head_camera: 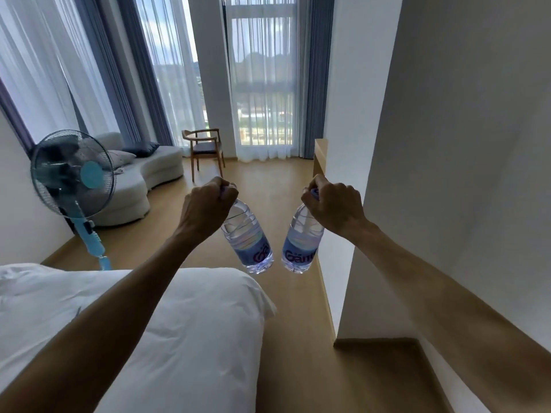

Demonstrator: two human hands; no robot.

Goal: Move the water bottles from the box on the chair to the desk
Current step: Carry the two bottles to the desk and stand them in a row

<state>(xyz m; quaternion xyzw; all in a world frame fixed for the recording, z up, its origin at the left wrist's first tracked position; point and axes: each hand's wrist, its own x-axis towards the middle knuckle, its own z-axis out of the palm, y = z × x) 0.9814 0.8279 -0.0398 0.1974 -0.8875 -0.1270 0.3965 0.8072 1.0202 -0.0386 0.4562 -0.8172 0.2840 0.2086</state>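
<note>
I carry two clear water bottles with blue labels, one in each hand, out in front of me above the wooden floor. My left hand (205, 204) grips the cap end of the left bottle (249, 239), which hangs tilted with its base toward the middle. The right bottle (301, 242) hangs the same way from my right hand (334, 207), fingers curled round its cap. The two bases hang close together without touching. A wooden desk edge (319, 156) juts from behind the wall corner ahead on the right. A wooden chair (205, 150) stands by the window; no box shows on it.
A bed with white bedding (167, 329) fills the lower left. A standing fan (73, 180) is at the left, a pale sofa (143, 174) behind it. A white wall corner (357, 234) closes the right side. Open wooden floor (268, 174) runs ahead between bed and wall.
</note>
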